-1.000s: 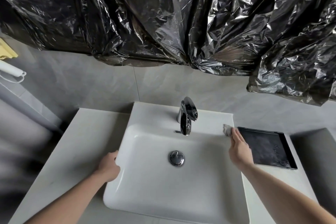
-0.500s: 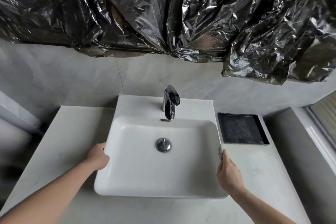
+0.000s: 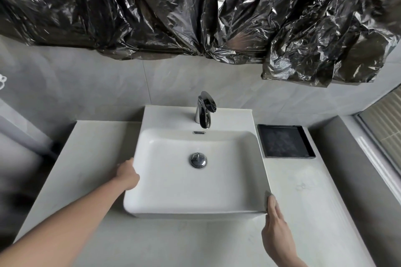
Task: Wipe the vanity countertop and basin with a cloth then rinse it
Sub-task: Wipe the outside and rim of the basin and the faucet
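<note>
The white rectangular basin (image 3: 165,201) sits on the pale grey vanity countertop (image 3: 303,197), with a chrome tap (image 3: 204,112) at its back and a chrome drain plug (image 3: 198,160) in the bowl. My left hand (image 3: 128,174) holds the basin's left outer side, its fingers hidden behind the wall. My right hand (image 3: 277,230) lies flat, fingers straight, against the basin's front right corner. It presses a grey cloth (image 3: 266,202) there; only a thin sliver of cloth shows beside the fingertips.
A black square tray (image 3: 284,143) lies on the counter to the right of the basin. Crumpled black plastic sheeting (image 3: 195,11) hangs over the wall above. A grey ledge (image 3: 338,158) and a window frame border the counter's right side.
My right hand has slid with the cloth along the basin's right edge, from the back corner by the tray to the front right corner. The left hand has stayed on the left side.
</note>
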`<state>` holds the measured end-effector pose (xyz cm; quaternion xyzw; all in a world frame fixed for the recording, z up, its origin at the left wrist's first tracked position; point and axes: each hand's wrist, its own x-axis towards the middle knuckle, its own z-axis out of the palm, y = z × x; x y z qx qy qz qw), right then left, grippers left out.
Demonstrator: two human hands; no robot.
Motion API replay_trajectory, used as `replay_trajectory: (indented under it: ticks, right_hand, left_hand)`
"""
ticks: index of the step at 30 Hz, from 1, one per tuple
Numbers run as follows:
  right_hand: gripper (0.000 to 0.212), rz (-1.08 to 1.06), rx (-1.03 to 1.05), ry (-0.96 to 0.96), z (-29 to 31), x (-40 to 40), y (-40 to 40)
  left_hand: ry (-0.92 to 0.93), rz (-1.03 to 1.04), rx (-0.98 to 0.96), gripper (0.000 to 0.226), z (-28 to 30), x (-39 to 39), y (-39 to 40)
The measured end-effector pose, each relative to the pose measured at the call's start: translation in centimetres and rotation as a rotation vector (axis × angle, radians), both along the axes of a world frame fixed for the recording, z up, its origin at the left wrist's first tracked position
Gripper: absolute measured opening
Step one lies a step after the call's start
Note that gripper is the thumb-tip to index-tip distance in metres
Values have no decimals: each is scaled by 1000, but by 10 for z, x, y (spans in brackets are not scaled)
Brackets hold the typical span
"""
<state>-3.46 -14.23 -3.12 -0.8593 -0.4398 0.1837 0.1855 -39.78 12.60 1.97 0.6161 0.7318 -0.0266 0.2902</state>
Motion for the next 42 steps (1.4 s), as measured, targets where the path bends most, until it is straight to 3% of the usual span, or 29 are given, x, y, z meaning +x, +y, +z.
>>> replay_trajectory:
  ticks: [6,10,15,19,23,28,33,42]
  right_hand:
    - [72,-33,47,-54,-17,-28,-2]
    - [72,210,52,-119,-27,-70,9]
    - [59,546,47,63,-15,-171,58]
    - [40,676,81,86,6,-234,87]
    - [48,689,90,109,-7,-229,90]
    - [47,514,201,-47,-16,-139,51]
    - [36,152,273,-173,-27,-63,13]
    - [39,-760,594,384,-22,-137,37]
  left_hand:
    - [-40,-8,25,44,-5,-7,-9]
    - [-119,13,36,39,-11,-19,-21]
    - [-141,-4,-7,5,-15,-35,-41]
    - [-177,2,-70,13,-23,-53,-56]
    - [-289,51,-116,16,-33,-68,-65]
    - [-329,80,-108,29,-50,-80,-69]
    - [-455,164,-100,31,-58,-81,-77]
    - [-617,188,-201,17,-32,-84,-95]
